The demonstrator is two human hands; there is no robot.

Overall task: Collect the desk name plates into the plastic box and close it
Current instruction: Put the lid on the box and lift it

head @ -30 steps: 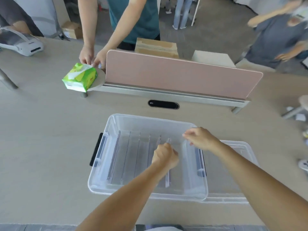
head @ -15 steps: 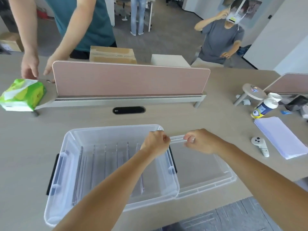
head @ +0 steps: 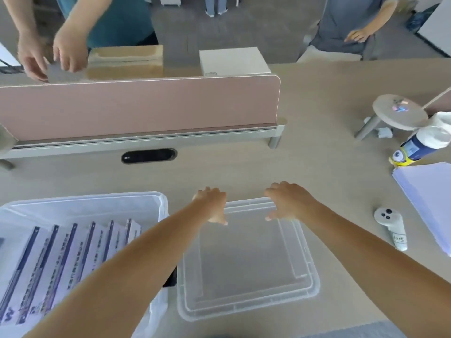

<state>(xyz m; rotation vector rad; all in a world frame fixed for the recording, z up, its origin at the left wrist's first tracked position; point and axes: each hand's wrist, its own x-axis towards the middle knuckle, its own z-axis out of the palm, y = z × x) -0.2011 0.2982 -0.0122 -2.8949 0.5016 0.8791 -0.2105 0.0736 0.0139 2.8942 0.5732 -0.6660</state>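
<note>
Clear lid [head: 246, 264] flat on desk, far edge under both hands (left [head: 211, 203], right [head: 288, 201]).

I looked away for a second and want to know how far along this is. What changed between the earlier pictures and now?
Both hands left the box and moved right, to the far edge of the lid: the left hand and right hand rest on it, fingers curled, grip unclear. The name plates stayed standing in rows in the box; the lid stayed flat on the desk beside it, and the box is still open.
</note>
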